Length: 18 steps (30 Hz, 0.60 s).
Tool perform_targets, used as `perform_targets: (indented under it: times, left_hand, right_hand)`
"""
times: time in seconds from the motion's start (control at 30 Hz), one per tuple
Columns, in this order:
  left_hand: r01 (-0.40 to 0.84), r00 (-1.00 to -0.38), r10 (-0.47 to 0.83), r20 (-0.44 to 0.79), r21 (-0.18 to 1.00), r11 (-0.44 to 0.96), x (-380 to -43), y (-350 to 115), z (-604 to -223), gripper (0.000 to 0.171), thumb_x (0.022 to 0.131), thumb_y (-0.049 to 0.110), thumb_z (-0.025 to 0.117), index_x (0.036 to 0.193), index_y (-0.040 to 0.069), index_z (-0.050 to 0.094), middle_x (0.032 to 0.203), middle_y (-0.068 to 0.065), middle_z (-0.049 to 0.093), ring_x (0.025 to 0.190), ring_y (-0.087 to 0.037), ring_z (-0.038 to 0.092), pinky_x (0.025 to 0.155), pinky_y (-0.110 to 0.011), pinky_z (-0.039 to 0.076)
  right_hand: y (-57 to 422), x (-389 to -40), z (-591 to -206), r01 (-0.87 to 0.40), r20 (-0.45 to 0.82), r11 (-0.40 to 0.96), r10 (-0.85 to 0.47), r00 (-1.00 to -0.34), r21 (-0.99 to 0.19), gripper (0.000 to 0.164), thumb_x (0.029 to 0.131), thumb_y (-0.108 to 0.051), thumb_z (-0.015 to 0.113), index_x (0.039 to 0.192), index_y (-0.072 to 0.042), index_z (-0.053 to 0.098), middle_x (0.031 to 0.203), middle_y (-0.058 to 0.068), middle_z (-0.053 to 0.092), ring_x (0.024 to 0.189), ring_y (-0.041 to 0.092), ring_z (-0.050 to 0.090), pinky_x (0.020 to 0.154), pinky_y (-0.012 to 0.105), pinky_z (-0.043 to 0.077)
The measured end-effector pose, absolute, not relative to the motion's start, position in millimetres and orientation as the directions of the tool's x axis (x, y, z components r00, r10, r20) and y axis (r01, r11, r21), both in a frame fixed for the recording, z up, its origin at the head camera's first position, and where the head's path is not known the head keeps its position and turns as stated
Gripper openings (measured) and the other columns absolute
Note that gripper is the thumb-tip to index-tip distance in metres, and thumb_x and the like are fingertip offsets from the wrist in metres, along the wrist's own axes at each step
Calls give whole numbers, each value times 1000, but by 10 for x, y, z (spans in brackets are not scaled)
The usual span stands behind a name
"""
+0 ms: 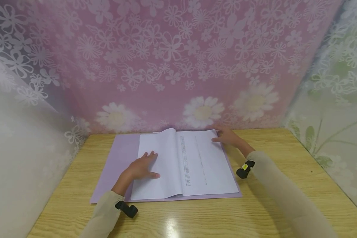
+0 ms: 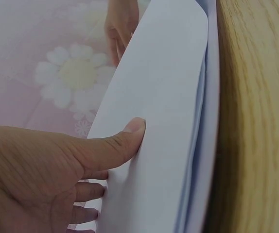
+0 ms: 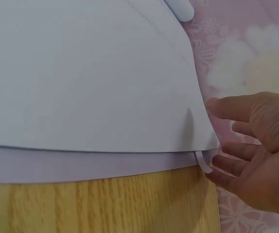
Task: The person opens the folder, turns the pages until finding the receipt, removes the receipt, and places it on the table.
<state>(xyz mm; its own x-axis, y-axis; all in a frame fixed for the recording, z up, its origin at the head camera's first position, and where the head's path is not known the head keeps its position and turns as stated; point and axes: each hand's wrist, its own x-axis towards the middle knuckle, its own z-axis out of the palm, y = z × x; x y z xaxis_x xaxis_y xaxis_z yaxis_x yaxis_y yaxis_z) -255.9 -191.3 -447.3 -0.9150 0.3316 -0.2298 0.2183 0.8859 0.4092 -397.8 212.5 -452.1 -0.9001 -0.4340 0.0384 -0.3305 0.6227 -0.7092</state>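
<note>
A lilac folder (image 1: pixel 119 158) lies spread on the table with white sheets inside. My left hand (image 1: pixel 141 168) rests on the blank left-hand page (image 1: pixel 166 180), fingers spread; its thumb (image 2: pixel 135 127) lies along the paper in the left wrist view. The right-hand page (image 1: pixel 220 165) carries printed columns of small text. At that page's far right corner is my right hand (image 1: pixel 228 137), its fingers loosely bent and apart. In the right wrist view its lower fingertips are right at a thin pale strip (image 3: pixel 202 162) sticking out from the folder's corner.
The wooden table (image 1: pixel 267 142) extends around the folder. Behind it hangs a pink flowered curtain (image 1: pixel 154 109), with pale flowered cloth (image 1: pixel 339 132) on the right side. Black wrist cameras are strapped over both beige sleeves (image 1: pixel 282 185).
</note>
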Motion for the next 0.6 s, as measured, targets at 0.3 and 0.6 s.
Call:
perform_targets:
  times: [0.3, 0.6]
  left_hand:
    - [216, -915, 331, -230, 413, 885, -2551, -1902, -4448, 95, 85, 42, 82, 159, 6, 35, 168, -18, 27, 155, -44, 21, 118, -65, 31]
    - [211, -913, 335, -231, 434, 876, -2539, -1915, -4426, 94, 85, 40, 82, 158, 6, 35, 168, -18, 26, 155, -45, 21, 117, -67, 30]
  right_hand:
    - [2123, -4017, -4571, -288, 3, 655, -400, -916, -699, 66, 94, -9, 72, 152, 0, 43, 159, 30, 35, 143, 55, 38, 116, 64, 35]
    - [2091, -3999, -4517, -270, -1, 660, -380, -925, -701, 66, 96, -11, 70, 153, 3, 40, 159, 30, 37, 143, 53, 39, 116, 63, 36]
